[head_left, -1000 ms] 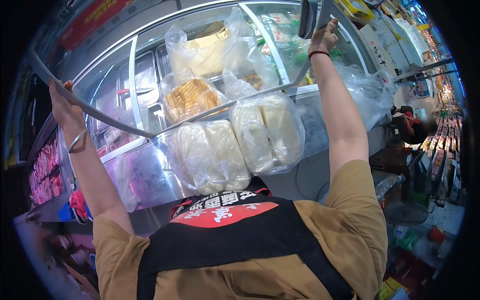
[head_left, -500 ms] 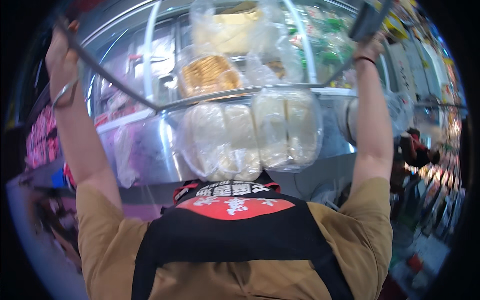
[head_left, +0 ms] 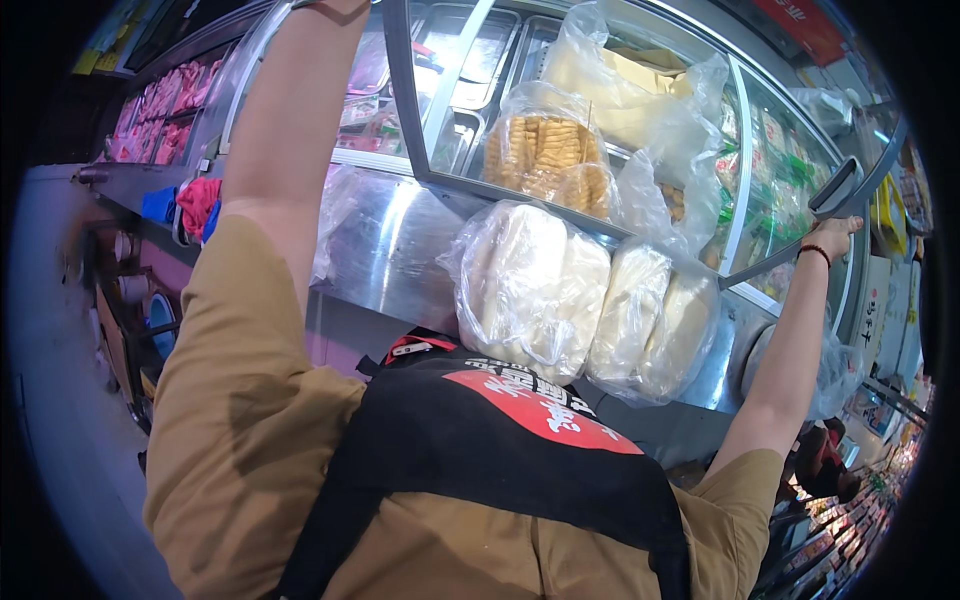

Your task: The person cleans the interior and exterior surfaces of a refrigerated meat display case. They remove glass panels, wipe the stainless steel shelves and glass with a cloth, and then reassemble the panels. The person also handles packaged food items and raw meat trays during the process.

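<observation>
A grey-edged glass panel (head_left: 408, 95) stands tilted over a chilled display counter. My right hand (head_left: 835, 237) is closed on its right side edge, near a dark grey clip (head_left: 838, 190). My left forearm (head_left: 290, 110) reaches up past the panel's left side; the hand itself is cut off by the top of the picture. Beneath the glass, a see-through bag of golden-brown fried tofu pieces (head_left: 548, 160) sits before a bag of pale yellow sheets (head_left: 645, 85). Two bags of long white blocks (head_left: 525, 285) (head_left: 655, 325) rest on the steel ledge against my apron.
Metal trays (head_left: 470, 50) lie at the case's left, and green-and-white packets (head_left: 775, 175) at its right. Pink packages (head_left: 165, 110) fill a shelf at far left. Blue and red cloths (head_left: 195, 205) hang near the ledge. Another person (head_left: 825, 465) is at lower right.
My view has turned, so the counter now sits further right and slanted. My left hand, earlier on the panel's left edge, has left the picture; the right still holds its side.
</observation>
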`<act>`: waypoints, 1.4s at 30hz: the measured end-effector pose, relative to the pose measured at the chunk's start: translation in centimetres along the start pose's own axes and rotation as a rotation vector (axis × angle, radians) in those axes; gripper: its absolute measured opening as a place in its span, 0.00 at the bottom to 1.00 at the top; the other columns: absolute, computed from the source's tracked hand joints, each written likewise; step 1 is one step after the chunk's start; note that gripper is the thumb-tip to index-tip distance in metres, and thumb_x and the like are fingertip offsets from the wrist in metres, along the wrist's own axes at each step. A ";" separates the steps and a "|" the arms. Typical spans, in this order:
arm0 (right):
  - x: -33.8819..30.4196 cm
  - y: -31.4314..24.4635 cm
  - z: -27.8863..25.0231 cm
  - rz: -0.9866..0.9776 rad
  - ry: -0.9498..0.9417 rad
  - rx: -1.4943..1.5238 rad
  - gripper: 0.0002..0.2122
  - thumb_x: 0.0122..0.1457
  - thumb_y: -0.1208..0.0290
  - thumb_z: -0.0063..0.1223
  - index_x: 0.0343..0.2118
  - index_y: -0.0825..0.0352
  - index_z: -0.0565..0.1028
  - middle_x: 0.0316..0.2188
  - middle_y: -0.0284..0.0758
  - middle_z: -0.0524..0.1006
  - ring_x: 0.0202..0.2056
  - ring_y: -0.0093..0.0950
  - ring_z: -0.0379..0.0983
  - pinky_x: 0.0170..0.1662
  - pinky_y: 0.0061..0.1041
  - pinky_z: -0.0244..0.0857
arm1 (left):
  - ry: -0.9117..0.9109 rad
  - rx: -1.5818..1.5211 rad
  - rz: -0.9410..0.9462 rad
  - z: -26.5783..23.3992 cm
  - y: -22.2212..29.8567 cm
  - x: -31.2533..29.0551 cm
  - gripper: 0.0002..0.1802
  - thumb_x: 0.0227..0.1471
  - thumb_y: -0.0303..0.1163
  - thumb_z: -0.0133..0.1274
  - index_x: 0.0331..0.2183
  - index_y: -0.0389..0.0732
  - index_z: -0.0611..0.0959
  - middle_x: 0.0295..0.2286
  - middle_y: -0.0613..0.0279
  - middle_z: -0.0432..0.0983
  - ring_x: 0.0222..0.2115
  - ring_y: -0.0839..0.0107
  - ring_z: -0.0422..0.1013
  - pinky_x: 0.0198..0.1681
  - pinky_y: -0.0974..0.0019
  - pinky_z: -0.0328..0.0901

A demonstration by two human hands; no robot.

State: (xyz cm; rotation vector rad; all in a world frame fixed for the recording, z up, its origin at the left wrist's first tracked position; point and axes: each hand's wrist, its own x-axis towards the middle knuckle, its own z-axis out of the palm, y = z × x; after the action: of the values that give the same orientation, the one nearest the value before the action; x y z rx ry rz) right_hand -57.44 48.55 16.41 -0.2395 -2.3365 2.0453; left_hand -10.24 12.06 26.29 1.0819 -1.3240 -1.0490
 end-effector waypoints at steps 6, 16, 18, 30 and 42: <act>4.5 3.4 2.4 -0.092 -0.137 -0.082 0.32 0.59 0.39 0.38 0.26 0.71 0.74 0.20 0.35 0.74 0.21 0.28 0.68 0.23 0.28 0.61 | -0.134 0.043 -0.009 0.3 -7.2 2.3 0.20 0.56 0.47 0.50 0.31 0.38 0.80 0.21 0.63 0.73 0.23 0.71 0.69 0.27 0.65 0.64; 5.7 6.8 8.8 -0.065 -0.218 -0.298 0.31 0.58 0.40 0.42 0.23 0.72 0.74 0.19 0.34 0.72 0.20 0.28 0.68 0.24 0.28 0.61 | -0.083 -0.003 -0.044 2.3 -19.9 8.1 0.20 0.57 0.45 0.50 0.29 0.36 0.79 0.18 0.62 0.72 0.16 0.71 0.68 0.20 0.66 0.67; 8.6 8.6 8.9 -0.098 -0.185 -0.405 0.33 0.57 0.39 0.42 0.25 0.74 0.76 0.20 0.36 0.73 0.21 0.31 0.69 0.26 0.30 0.62 | -0.087 0.030 -0.081 4.0 -20.7 8.1 0.20 0.57 0.46 0.50 0.28 0.36 0.79 0.18 0.63 0.71 0.15 0.71 0.67 0.18 0.66 0.66; 12.2 14.9 12.5 -0.505 -0.307 -0.915 0.37 0.62 0.42 0.26 0.26 0.77 0.78 0.28 0.54 0.78 0.38 0.52 0.74 0.42 0.45 0.64 | -0.051 0.270 -0.233 5.6 -20.4 4.3 0.16 0.52 0.33 0.50 0.31 0.27 0.81 0.28 0.54 0.77 0.26 0.68 0.75 0.31 0.68 0.69; 8.9 16.9 12.5 -0.299 -0.390 -0.909 0.30 0.61 0.45 0.33 0.33 0.71 0.79 0.36 0.54 0.76 0.42 0.52 0.72 0.47 0.43 0.64 | -0.087 0.372 -0.433 6.7 -28.2 5.2 0.14 0.54 0.33 0.51 0.30 0.30 0.80 0.24 0.58 0.76 0.23 0.72 0.72 0.28 0.69 0.67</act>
State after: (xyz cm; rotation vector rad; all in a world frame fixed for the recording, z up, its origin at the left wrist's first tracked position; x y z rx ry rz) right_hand -66.06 39.58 -2.71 0.5154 -3.1240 0.8452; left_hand -16.10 1.39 -0.48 1.6721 -1.4237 -1.1992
